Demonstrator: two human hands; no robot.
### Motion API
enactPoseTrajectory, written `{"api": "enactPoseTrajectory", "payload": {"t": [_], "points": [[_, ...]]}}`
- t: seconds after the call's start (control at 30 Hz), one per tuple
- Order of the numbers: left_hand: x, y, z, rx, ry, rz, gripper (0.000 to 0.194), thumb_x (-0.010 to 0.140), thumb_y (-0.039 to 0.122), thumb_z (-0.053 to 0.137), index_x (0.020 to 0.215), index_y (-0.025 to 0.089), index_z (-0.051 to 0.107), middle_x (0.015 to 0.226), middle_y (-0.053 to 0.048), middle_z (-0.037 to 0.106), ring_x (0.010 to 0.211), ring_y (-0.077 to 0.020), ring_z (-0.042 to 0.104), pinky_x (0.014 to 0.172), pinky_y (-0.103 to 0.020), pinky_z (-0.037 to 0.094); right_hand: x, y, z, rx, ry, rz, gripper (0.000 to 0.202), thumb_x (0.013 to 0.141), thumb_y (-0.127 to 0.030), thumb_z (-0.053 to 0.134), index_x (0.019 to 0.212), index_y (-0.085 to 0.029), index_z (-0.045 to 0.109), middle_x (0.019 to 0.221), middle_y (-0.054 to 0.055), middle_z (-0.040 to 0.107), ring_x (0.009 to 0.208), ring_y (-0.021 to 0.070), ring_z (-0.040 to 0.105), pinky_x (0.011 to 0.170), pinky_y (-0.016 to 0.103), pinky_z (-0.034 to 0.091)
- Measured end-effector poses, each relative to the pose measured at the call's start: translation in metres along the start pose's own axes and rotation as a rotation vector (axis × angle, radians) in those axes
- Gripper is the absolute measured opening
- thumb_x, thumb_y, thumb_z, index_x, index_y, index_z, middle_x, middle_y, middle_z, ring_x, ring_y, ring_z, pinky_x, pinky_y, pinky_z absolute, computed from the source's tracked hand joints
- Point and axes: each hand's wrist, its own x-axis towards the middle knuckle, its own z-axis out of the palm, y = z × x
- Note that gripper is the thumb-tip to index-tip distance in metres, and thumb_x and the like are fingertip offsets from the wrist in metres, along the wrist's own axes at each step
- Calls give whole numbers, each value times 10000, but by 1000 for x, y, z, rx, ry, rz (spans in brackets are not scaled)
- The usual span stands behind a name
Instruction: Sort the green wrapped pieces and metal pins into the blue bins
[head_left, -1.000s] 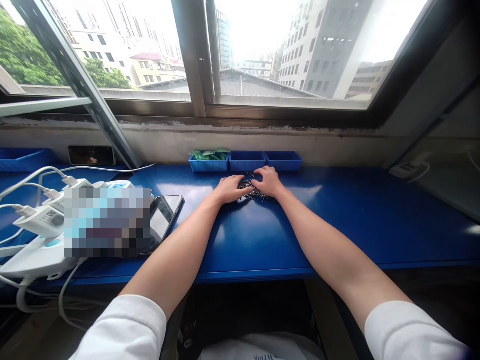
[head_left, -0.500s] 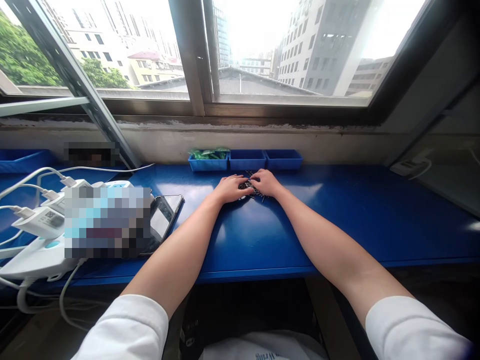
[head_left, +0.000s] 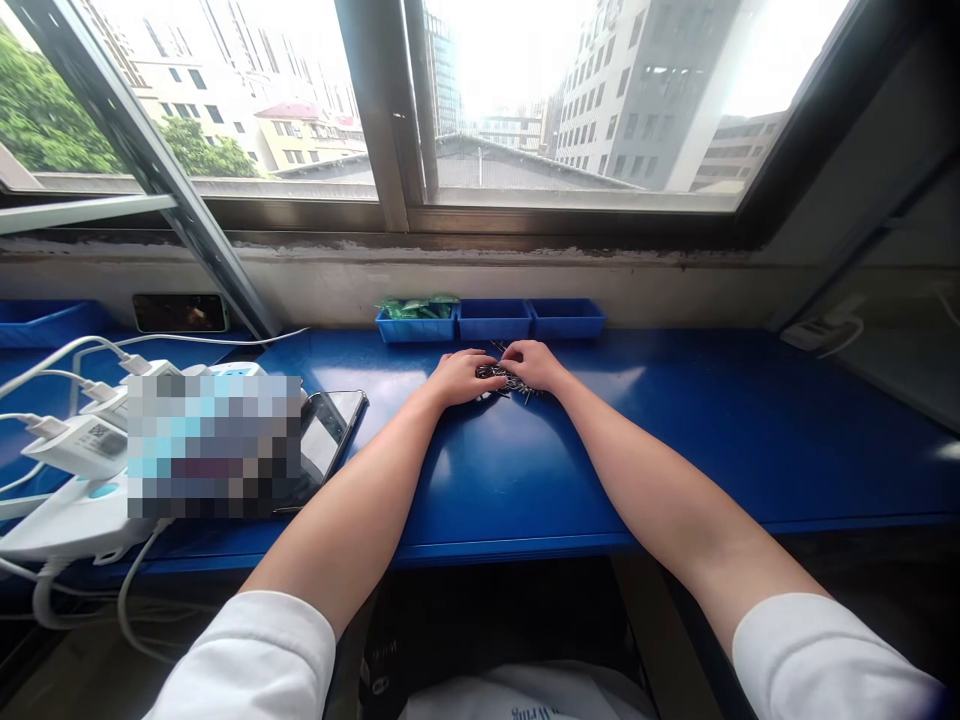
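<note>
A small heap of thin metal pieces [head_left: 517, 383], dark and silvery like screws or nails, lies on the blue tabletop between my hands. My left hand [head_left: 463, 377] rests at its left side, fingers stretched and thumb apart, touching the edge of the heap. From the right, my right hand [head_left: 536, 364] reaches over the heap with bent fingers, its thumb and forefinger spaced apart. Neither hand visibly lifts a piece. Some of the heap is hidden under the fingers.
Behind the hands stand three blue bins: the left bin [head_left: 416, 328] has green packets [head_left: 420, 307], beside a middle bin [head_left: 495, 320] and a right bin [head_left: 568, 320]. To the left are a phone [head_left: 334, 430], a power strip [head_left: 75, 515] with white chargers and cables, and a shelf post [head_left: 217, 260].
My right fingers have shifted slightly and draw closer together over the heap. A few metal pieces at its near edge have moved. My left hand stays nearly still.
</note>
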Motion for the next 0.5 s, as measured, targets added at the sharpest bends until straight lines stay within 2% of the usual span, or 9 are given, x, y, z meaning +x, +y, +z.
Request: {"api": "enactPoseTrajectory", "payload": {"t": [0.2,0.5], "points": [[-2,5,-3,-30,25,9,506,778,611,489,1124,274,643,1183,-20,625,1122,-251,547,968,-328,397,1,4,1,27,-8,-67,137,751,-243,643,848,-194,726,897,32,694,828,152,613,757,243,448],[-1,3,-2,-57,45,31,483,767,597,514,1078,257,657,1102,-25,650,1051,-249,576,899,-318,432,-2,3,0,45,27,-100,96,764,-215,631,789,-183,717,821,21,682,775,138,600,732,234,439]]}}
